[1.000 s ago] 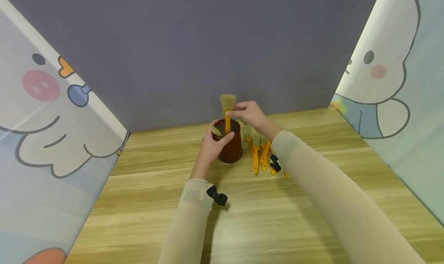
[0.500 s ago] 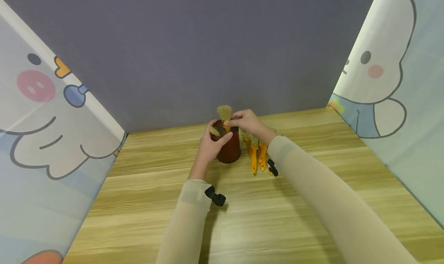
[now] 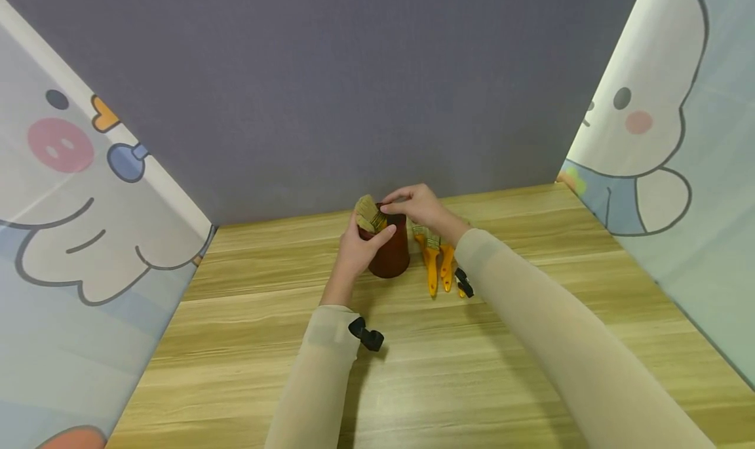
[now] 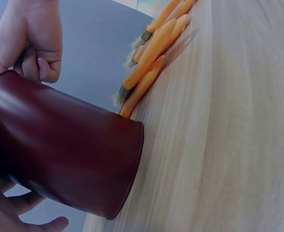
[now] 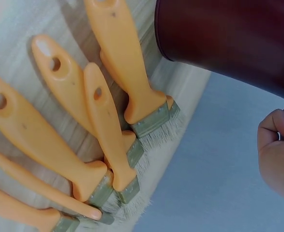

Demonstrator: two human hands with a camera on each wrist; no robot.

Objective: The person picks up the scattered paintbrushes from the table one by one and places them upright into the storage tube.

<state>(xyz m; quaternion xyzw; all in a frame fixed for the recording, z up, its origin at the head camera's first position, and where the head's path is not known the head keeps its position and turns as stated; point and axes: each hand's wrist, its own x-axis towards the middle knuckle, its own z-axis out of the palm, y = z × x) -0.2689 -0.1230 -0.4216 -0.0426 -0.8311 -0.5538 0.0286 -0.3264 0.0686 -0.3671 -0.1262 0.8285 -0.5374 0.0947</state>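
My left hand (image 3: 356,251) grips a dark red cylindrical cup (image 3: 390,259) standing on the table, its thumb near the rim. Bristles of paintbrushes (image 3: 367,214) stick up from the cup's opening and lean left; their handles are mostly hidden inside. My right hand (image 3: 425,208) is at the right side of the cup's mouth, thumb and index fingertips near the brush's metal band and apparently apart from it. In the right wrist view, several orange-handled paintbrushes (image 5: 112,53) lie beside the cup, with pale bristles and greenish metal bands.
The loose brushes (image 3: 432,272) lie right of the cup, partly under the right forearm. A dark grey panel (image 3: 377,95) stands behind the wood-grain table (image 3: 265,344). Cartoon-printed sheets (image 3: 649,141) flank both sides.
The brush in my right hand went down into the cup, then its bristles tipped left, away from my fingers. My right hand lowered to the rim. My left hand kept holding the cup.
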